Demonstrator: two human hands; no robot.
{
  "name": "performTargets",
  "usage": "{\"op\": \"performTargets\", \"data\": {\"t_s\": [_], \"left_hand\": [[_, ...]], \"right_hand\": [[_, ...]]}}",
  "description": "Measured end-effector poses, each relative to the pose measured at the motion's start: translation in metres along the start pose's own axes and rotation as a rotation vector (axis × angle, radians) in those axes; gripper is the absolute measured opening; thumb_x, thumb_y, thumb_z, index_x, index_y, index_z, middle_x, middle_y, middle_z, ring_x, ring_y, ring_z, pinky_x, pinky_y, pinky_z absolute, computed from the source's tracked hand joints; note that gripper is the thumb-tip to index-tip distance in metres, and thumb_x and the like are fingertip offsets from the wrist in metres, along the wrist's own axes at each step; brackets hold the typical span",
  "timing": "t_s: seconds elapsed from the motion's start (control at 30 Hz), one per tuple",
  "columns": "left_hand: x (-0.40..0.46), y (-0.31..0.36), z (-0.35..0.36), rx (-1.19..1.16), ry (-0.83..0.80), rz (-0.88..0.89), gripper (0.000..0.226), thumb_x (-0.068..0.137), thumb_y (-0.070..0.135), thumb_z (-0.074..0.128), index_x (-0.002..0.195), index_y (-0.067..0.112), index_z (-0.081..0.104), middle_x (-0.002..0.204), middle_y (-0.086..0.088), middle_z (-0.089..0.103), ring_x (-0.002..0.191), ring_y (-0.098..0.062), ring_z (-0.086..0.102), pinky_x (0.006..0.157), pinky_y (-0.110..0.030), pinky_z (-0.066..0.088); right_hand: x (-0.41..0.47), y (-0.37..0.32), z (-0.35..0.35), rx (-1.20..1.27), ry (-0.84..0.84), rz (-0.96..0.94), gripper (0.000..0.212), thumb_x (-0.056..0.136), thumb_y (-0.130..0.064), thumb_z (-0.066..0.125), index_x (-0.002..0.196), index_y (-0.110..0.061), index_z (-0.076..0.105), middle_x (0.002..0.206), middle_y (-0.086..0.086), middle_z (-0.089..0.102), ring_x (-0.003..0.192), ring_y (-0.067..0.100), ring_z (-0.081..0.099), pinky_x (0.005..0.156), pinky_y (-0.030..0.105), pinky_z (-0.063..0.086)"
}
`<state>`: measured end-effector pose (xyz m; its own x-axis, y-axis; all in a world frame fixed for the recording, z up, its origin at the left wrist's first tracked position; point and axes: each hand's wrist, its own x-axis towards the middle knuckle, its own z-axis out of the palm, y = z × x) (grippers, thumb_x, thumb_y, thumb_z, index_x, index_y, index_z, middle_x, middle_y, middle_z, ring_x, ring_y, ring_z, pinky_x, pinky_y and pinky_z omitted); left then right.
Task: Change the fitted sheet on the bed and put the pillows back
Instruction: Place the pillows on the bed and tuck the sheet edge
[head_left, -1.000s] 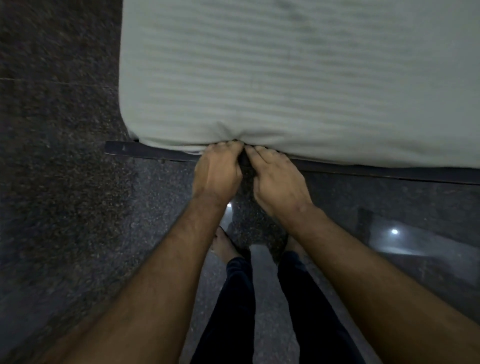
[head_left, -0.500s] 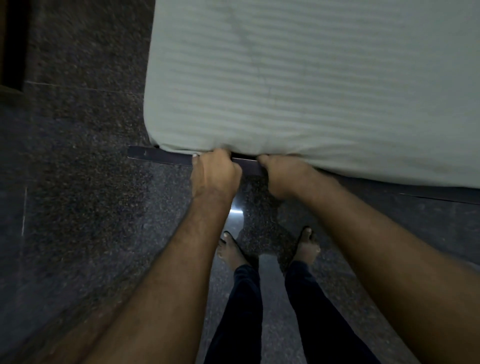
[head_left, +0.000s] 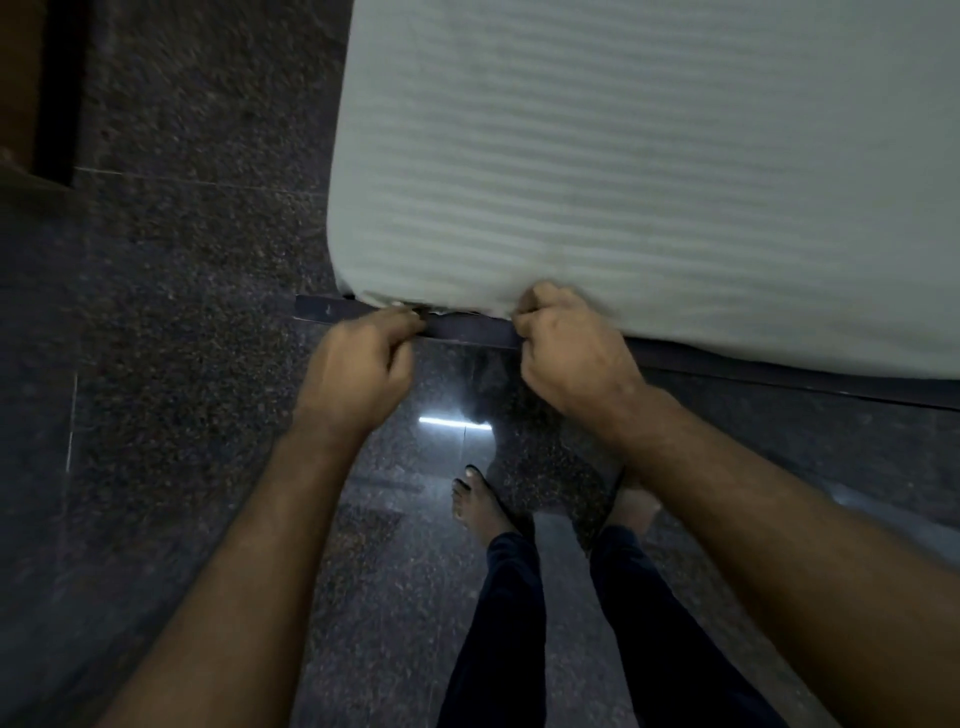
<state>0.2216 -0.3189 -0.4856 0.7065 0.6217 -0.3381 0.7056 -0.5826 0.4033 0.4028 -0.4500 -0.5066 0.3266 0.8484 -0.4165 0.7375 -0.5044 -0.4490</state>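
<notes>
A pale green striped fitted sheet (head_left: 623, 171) covers the mattress, which fills the upper right. Its near left corner sits just above a dark bed frame rail (head_left: 467, 327). My left hand (head_left: 358, 358) is curled at the sheet's lower edge near the corner, fingertips pinching the hem over the rail. My right hand (head_left: 566, 343) grips the sheet's edge a little to the right, fingers curled into the fabric. A bit of white shows under the lifted hem between the hands. No pillows are in view.
Dark speckled stone floor (head_left: 182, 364) lies left of and in front of the bed. My bare feet (head_left: 483, 504) and dark trousers stand close to the rail. A brown wooden edge (head_left: 21, 78) shows at the far left top.
Both hands have spread apart along the sheet's edge and now pinch the hem. The view has shifted, so the bed corner sits further right.
</notes>
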Motion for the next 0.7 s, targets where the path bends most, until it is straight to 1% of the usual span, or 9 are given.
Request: {"op": "performTargets", "data": {"t_s": [0.1,0.2,0.3,0.4,0.43,0.47,0.57,0.63,0.7], "left_hand": [[-0.010,-0.029,0.008,0.131,0.022,-0.037,0.044,0.087,0.006,0.049,0.129,0.001,0.063,0.132,-0.020,0.062,0.119,-0.041,0.057,0.107,-0.049,0.045],[0.004,-0.045,0.009,0.213,0.025,-0.005,0.043,0.093,0.010,0.050,0.135,0.007,0.058,0.135,-0.016,0.059,0.119,-0.037,0.055,0.109,-0.050,0.040],[0.014,-0.046,0.004,0.215,0.018,0.048,0.031,0.092,0.014,0.049,0.119,0.009,0.064,0.118,-0.015,0.065,0.107,-0.038,0.060,0.101,-0.047,0.042],[0.016,-0.047,-0.014,0.161,0.117,0.077,0.025,0.092,0.018,0.048,0.105,0.009,0.067,0.102,-0.014,0.067,0.091,-0.038,0.062,0.081,-0.043,0.049],[0.015,-0.048,-0.019,0.126,0.153,0.094,0.025,0.091,0.019,0.048,0.103,0.008,0.068,0.100,-0.014,0.066,0.088,-0.036,0.062,0.077,-0.042,0.049],[0.015,-0.049,-0.020,0.098,0.163,0.135,0.029,0.091,0.020,0.047,0.106,0.007,0.069,0.102,-0.013,0.065,0.091,-0.034,0.061,0.078,-0.042,0.049],[0.021,-0.050,-0.012,0.125,0.008,0.245,0.048,0.090,0.026,0.040,0.123,0.005,0.068,0.120,-0.014,0.064,0.110,-0.035,0.059,0.094,-0.043,0.049],[0.026,-0.050,-0.007,0.152,-0.018,0.239,0.050,0.089,0.027,0.037,0.121,0.007,0.068,0.120,-0.013,0.064,0.111,-0.035,0.057,0.096,-0.044,0.048],[0.032,-0.051,-0.008,0.155,0.013,0.224,0.045,0.087,0.027,0.036,0.113,0.010,0.070,0.113,-0.011,0.066,0.106,-0.034,0.058,0.093,-0.044,0.047]], "right_hand": [[0.007,-0.025,0.008,0.043,0.004,-0.064,0.042,0.086,-0.006,0.050,0.123,-0.013,0.067,0.115,0.012,0.061,0.109,0.036,0.058,0.090,0.045,0.053],[0.017,-0.062,0.027,0.160,-0.018,-0.072,0.056,0.086,-0.005,0.047,0.140,-0.017,0.057,0.134,0.012,0.061,0.116,0.037,0.060,0.094,0.048,0.053],[0.018,-0.077,0.040,0.124,0.033,0.008,0.061,0.086,-0.003,0.047,0.146,-0.014,0.052,0.143,0.010,0.054,0.126,0.034,0.053,0.104,0.043,0.047],[0.023,-0.085,0.039,0.013,-0.035,0.029,0.068,0.088,-0.003,0.049,0.154,-0.012,0.040,0.153,0.008,0.044,0.134,0.031,0.046,0.109,0.035,0.036],[0.028,-0.089,0.039,-0.018,-0.084,0.064,0.066,0.089,-0.004,0.051,0.154,-0.013,0.039,0.152,0.007,0.045,0.133,0.030,0.046,0.108,0.035,0.036],[0.034,-0.093,0.040,-0.059,-0.120,0.098,0.061,0.092,-0.006,0.051,0.152,-0.014,0.041,0.149,0.008,0.048,0.131,0.030,0.049,0.106,0.036,0.037],[0.056,-0.101,0.033,-0.152,-0.140,0.152,0.037,0.100,-0.013,0.045,0.134,-0.012,0.057,0.133,0.014,0.061,0.121,0.034,0.058,0.097,0.040,0.046],[0.073,-0.101,0.021,-0.197,-0.181,0.153,0.034,0.099,-0.018,0.047,0.127,-0.008,0.063,0.128,0.018,0.064,0.118,0.036,0.060,0.095,0.040,0.049],[0.083,-0.100,0.010,-0.165,-0.259,0.186,0.034,0.095,-0.021,0.052,0.121,-0.007,0.068,0.125,0.019,0.066,0.116,0.038,0.062,0.095,0.040,0.051]]}}
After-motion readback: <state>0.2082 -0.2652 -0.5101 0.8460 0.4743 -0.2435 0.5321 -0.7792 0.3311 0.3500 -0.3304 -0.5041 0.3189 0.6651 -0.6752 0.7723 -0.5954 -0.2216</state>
